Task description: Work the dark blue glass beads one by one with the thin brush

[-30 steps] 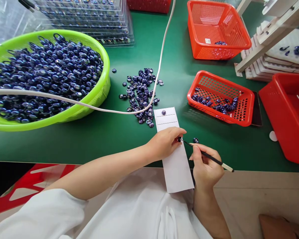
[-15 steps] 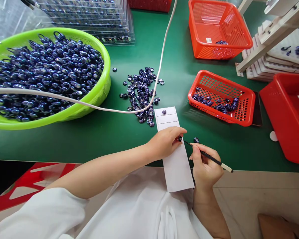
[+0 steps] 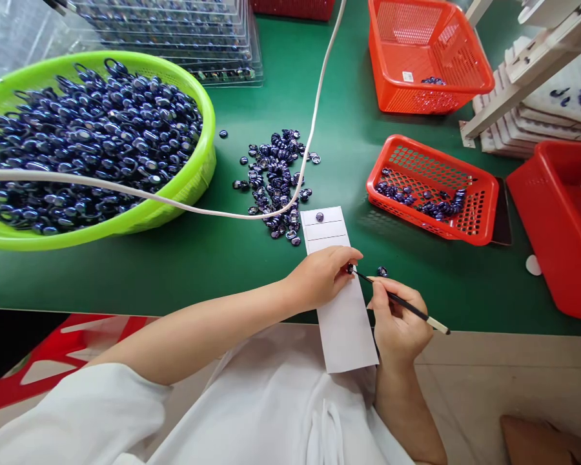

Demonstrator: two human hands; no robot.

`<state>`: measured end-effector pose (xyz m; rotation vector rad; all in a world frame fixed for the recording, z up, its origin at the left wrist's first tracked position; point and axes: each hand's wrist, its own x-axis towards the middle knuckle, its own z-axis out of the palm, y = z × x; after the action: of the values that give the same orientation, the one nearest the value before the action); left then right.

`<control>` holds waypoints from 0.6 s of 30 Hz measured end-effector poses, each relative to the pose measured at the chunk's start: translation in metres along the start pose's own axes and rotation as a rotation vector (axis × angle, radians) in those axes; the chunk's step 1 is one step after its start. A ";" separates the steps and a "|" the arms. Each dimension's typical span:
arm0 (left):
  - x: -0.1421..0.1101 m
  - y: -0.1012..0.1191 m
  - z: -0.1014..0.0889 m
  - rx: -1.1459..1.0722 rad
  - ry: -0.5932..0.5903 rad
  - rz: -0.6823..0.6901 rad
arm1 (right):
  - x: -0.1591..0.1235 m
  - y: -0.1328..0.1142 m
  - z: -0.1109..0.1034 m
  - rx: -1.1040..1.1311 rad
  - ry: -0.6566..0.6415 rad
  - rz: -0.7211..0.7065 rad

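Observation:
Between the thumb and fingers of my left hand [image 3: 322, 278] is a small, shiny dark-blue ring-like piece [image 3: 350, 268]. My right hand [image 3: 401, 323] grips a thin black tool with a pale end [image 3: 409, 306], like a fine brush, and its tip meets the small piece. Beneath my left hand lies a white paper strip [image 3: 346, 336] with ruled lines, one dark piece [image 3: 319, 217] resting at its far end. Another piece [image 3: 382, 272] sits on the green table just beyond my right hand. A loose heap of such pieces [image 3: 275, 177] spreads left of the strip's far end.
A green basket [image 3: 206, 155] heaped with dark-blue looped pieces stands left. A white cable [image 3: 193, 208] crosses the table. Red baskets [image 3: 487, 213] [image 3: 382, 77] and a red bin [image 3: 552, 245] are on the right. Stacked clear trays [image 3: 223, 48] stand behind; a metal frame [image 3: 523, 90] rises at right.
Hardly anything differs: the view shifts slightly, and the pale end of the tool in my right hand moves a little left. Both hands keep their holds.

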<state>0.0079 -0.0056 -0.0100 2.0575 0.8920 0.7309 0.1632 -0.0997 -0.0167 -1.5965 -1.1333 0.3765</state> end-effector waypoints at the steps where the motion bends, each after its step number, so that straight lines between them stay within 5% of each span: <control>1: 0.000 0.000 0.000 -0.005 0.006 -0.004 | 0.001 0.000 -0.001 0.002 -0.022 -0.042; 7: 0.001 0.003 -0.002 -0.074 0.020 -0.079 | 0.003 0.000 -0.002 -0.010 -0.160 -0.350; 13: 0.001 0.001 -0.002 -0.109 0.017 -0.050 | 0.000 0.001 0.001 0.142 0.035 -0.114; 18: 0.001 -0.001 -0.002 -0.128 0.017 -0.020 | 0.000 0.000 0.000 0.155 -0.012 -0.095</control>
<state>0.0066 -0.0035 -0.0096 1.9298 0.8521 0.7758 0.1634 -0.0993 -0.0169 -1.4023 -1.1560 0.4016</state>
